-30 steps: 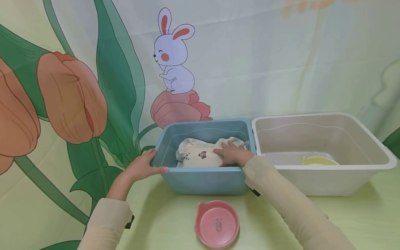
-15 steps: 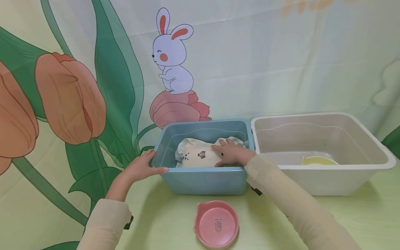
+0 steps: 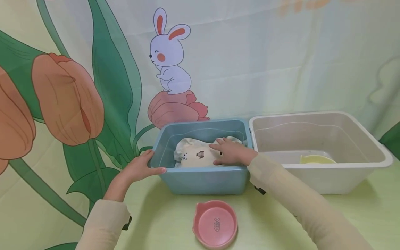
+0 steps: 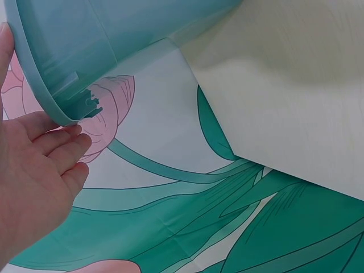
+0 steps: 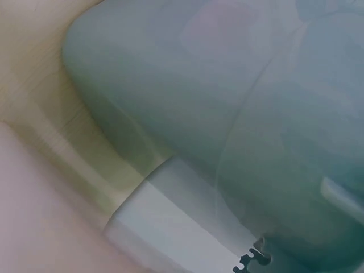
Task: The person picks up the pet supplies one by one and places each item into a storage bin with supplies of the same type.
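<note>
In the head view my left hand (image 3: pixel 142 168) grips the front left corner of the blue bin (image 3: pixel 200 182), thumb along the front rim. The left wrist view shows the fingers (image 4: pixel 62 151) bent beneath the rim. Inside the bin lies a cream cloth item (image 3: pixel 190 158) with a ruffled edge and small animal prints. Over its right part my right hand (image 3: pixel 232 152) lies palm down, fingers spread and fairly straight. The bin's front wall hides the lower part of the cloth. Only the bins' outer walls and part of the sleeve show in the right wrist view.
A larger off-white bin (image 3: pixel 312 178) stands right beside the blue one, with a yellow curved item (image 3: pixel 317 159) inside. In front, a pink cat-shaped dish (image 3: pixel 215 225) with a fishbone print sits on the pale table (image 3: pixel 162 222). A printed curtain (image 3: pixel 234 62) hangs behind.
My right hand has shifted slightly right over the cloth and its fingers have spread a little. My left hand stays on the bin's corner. The whole head view has drifted slightly.
</note>
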